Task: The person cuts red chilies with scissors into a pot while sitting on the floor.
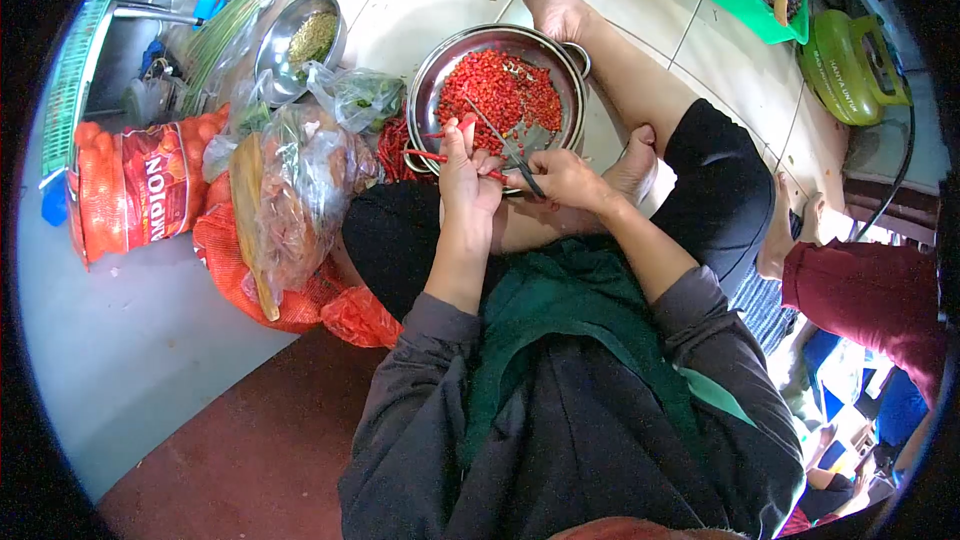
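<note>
A steel pot (424, 75) with two loop handles stands in front of me, holding many small pieces of cut red chili (505, 85). Over its near rim, my left hand (468, 178) is closed around a few long red chilies (428, 155), whose ends stick out on both sides. My right hand (570, 180) grips the dark handle of a knife (490, 125). Its thin blade points up and left across the pot, close to the chilies in my left hand. More whole red chilies (393, 148) lie just left of the pot, partly under plastic.
On the left are a steel bowl (337, 50) of greenish bits, plastic bags (310, 165) and an orange net sack (100, 190). At upper right stand a green basket (740, 5) and a green gas cylinder (845, 65). Another person's maroon-clothed leg (860, 290) is at right.
</note>
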`<state>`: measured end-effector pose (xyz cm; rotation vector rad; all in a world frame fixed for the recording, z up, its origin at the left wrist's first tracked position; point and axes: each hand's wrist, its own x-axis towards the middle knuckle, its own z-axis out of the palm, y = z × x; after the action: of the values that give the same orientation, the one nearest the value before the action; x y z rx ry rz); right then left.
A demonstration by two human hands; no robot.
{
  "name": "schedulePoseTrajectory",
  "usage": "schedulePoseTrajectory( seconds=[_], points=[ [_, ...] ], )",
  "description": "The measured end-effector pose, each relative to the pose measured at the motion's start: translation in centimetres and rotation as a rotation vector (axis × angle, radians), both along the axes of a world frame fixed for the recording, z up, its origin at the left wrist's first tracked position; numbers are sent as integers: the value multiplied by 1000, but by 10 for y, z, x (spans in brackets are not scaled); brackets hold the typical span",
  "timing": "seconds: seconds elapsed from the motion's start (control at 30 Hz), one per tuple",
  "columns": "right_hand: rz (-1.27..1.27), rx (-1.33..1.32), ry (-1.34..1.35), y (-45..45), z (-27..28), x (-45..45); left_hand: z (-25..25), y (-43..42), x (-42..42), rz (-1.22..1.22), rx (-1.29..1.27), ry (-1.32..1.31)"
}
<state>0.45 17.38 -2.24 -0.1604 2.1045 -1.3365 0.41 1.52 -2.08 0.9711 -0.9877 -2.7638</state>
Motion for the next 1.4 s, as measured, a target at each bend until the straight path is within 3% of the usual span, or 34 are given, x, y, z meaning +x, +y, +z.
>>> schedulePoseTrajectory(
  seconds=[0.8, 1.1, 1.4],
  points=[
    [-2, -5, 64, -1, -2, 1, -6, 1, 0, -41, -35, -43],
    [87, 17, -32, -2, -3, 1, -9, -5, -2, -34, -67, -40],
    [9, -68, 2, 1, -3, -2, -22, -1, -1, -96, -65, -94]
  ],
)
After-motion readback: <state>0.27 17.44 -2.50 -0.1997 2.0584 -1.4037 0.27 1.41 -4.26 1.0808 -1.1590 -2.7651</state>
